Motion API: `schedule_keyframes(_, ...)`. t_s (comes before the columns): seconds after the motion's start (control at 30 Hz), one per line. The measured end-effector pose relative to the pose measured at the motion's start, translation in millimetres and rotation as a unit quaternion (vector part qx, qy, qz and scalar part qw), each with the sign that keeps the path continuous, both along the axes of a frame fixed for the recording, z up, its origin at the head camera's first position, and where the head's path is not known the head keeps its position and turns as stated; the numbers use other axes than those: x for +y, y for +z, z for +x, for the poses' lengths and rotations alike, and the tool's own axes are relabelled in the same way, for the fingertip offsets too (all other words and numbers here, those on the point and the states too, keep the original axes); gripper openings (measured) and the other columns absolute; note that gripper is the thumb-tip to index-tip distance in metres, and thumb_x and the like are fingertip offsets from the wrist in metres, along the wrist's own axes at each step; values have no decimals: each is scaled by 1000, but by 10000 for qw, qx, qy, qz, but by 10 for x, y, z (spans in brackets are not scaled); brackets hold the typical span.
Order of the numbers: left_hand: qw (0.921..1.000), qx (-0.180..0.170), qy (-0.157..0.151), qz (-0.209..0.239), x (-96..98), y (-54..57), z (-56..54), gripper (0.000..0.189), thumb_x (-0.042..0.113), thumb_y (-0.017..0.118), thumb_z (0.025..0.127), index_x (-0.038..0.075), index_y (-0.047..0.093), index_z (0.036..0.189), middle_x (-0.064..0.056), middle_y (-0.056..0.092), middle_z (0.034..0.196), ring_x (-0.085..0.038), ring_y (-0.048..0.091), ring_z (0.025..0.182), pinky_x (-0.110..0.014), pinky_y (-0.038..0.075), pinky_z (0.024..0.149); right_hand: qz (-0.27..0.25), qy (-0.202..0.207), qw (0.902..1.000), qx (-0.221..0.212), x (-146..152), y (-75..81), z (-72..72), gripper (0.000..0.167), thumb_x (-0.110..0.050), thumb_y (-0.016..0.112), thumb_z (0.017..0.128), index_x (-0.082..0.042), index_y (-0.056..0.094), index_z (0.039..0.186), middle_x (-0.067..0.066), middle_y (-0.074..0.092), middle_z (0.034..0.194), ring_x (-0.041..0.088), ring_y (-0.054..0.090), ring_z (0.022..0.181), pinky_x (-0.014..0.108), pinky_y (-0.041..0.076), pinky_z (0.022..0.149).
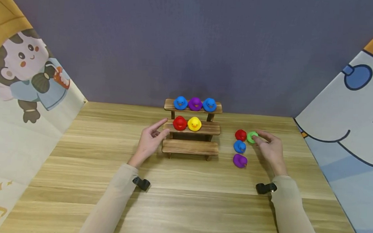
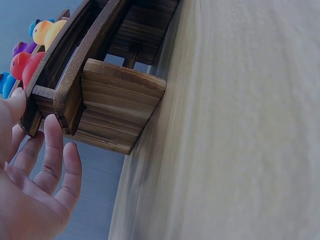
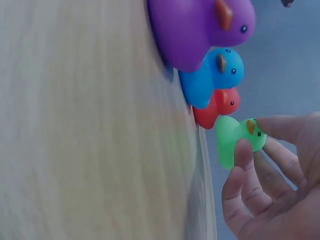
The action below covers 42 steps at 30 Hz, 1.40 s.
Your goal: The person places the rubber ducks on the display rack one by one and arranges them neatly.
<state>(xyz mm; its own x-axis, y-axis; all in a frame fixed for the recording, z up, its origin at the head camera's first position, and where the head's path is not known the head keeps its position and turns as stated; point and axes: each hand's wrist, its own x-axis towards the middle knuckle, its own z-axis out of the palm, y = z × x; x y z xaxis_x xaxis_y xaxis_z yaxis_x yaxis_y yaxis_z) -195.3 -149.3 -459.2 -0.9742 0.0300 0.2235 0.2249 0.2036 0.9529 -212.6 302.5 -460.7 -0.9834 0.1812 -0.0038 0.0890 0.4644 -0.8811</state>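
On the pale wood-grain bench (image 1: 200,204) sits a brown wooden three-tier stand (image 1: 190,147); left hand (image 1: 149,141) spread to its left, right hand (image 1: 271,149) pinching a light-green rubbery duck (image 3: 228,139) to its right, probably best held lightly.

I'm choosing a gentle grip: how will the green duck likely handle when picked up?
The green duck is probably light: the right hand holds it by the fingertips. Its smooth, rounded surface may slip. It seems fairly stiff, with no dent visible at the fingers.
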Motion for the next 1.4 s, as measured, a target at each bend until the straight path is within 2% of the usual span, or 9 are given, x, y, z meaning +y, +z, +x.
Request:
schedule_keyframes(0.2, 10000, -24, 8, -33, -1, 1, 2, 49, 22, 73, 104, 15, 63, 151, -29, 77, 99, -11, 65, 69, -21, 39, 51, -29, -25, 10000, 33, -37, 22, 31, 50, -32, 70, 105, -5, 65, 146, 21, 63, 150, 3, 74, 84, 17, 57, 75)
schedule_keyframes(0.5, 10000, -15, 56, -50, -5, 7, 0, 49, 21, 74, 103, 15, 63, 150, -27, 78, 97, -10, 65, 68, -21, 39, 51, 108, -228, 9995, 193, -78, 61, 69, 50, -38, 73, 102, -9, 69, 143, 17, 68, 140, 5, 74, 80, 16, 54, 67)
schedule_keyframes(0.6, 10000, 16, 69, -14, -4, 5, -1, 48, 22, 74, 103, 16, 64, 150, -26, 78, 96, -10, 65, 67, -21, 38, 51, 125, -232, 9993, 254, -87, 77, 86, 50, -39, 73, 102, -9, 70, 141, 7, 71, 132, 6, 74, 80, 16, 53, 67)
schedule_keyframes(0.77, 10000, 22, 66, -62, -4, -11, -8, 49, 20, 74, 103, 12, 63, 150, -27, 77, 92, -8, 67, 70, -21, 41, 52, -57, -396, 9987, 313, -108, 115, 121, 50, -40, 76, 100, -8, 71, 139, -20, 69, 107, 6, 73, 81, 19, 55, 68)
schedule_keyframes(0.87, 10000, 11, 68, -63, 0, -14, -7, 49, 20, 73, 103, 11, 62, 150, -27, 76, 92, -8, 67, 71, -21, 42, 53, -140, -412, 9985, 327, -109, 133, 137, 52, -41, 76, 100, -8, 71, 140, -27, 67, 100, 4, 73, 82, 21, 57, 70)
schedule_keyframes(1.07, 9999, 54, 70, -67, 0, -16, -16, 48, 21, 73, 104, 14, 63, 150, -26, 78, 95, -9, 68, 73, -21, 44, 55, -177, -351, 9986, 363, -112, 151, 156, 54, -42, 76, 100, -7, 70, 141, -28, 67, 100, 5, 73, 82, 22, 59, 72)
schedule_keyframes(1.4, 9999, 28, 92, -29, 2, -21, -10, 47, 21, 73, 104, 14, 64, 149, -29, 77, 98, -16, 71, 76, -21, 44, 55, -295, -230, 9985, 401, -177, 206, 173, 55, -39, 77, 99, -4, 69, 141, -31, 67, 93, 1, 72, 78, 20, 59, 70)
